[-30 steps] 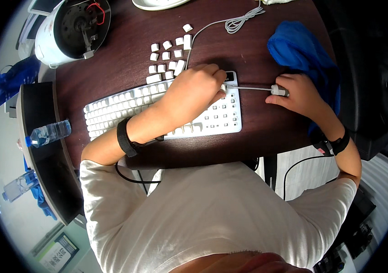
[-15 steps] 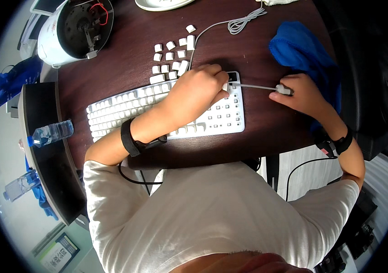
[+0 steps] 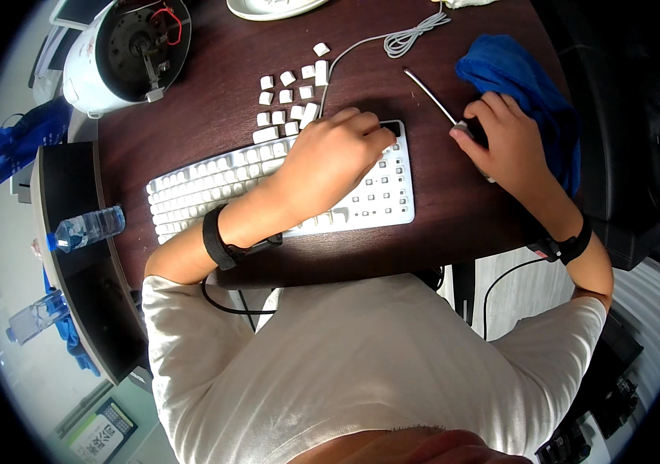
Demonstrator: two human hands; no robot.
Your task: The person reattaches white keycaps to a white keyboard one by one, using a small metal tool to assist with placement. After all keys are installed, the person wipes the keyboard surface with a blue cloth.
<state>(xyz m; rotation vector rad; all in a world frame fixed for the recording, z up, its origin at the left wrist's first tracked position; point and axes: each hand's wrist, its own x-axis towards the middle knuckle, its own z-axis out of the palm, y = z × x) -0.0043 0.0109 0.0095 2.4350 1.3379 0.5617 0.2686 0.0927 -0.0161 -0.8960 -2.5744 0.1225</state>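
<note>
A white keyboard (image 3: 214, 185) lies on the dark wooden table. On its right part the keycaps are off and bare switches (image 3: 380, 197) show. Over that part is my left hand (image 3: 337, 162), its fingers bent together near the top right corner; whatever they hold is hidden. To the right of the keyboard, my right hand (image 3: 511, 143) curls loosely around the handle of a screwdriver (image 3: 432, 97). The thin metal shaft points away and to the left, its tip off the keyboard. Several loose white keycaps (image 3: 286, 96) lie beyond the keyboard.
A blue cloth (image 3: 500, 66) lies beside my right hand. A coiled grey cable (image 3: 411, 39) runs behind the keyboard. Further off are a white plate (image 3: 276, 9) and an opened white appliance (image 3: 86, 73). At the left, a water bottle (image 3: 90, 226) lies on a dark shelf.
The screwdriver's tip has left the keyboard, and its shaft has swung from pointing left to pointing away. The white keycap seen at my left fingertips no longer shows.
</note>
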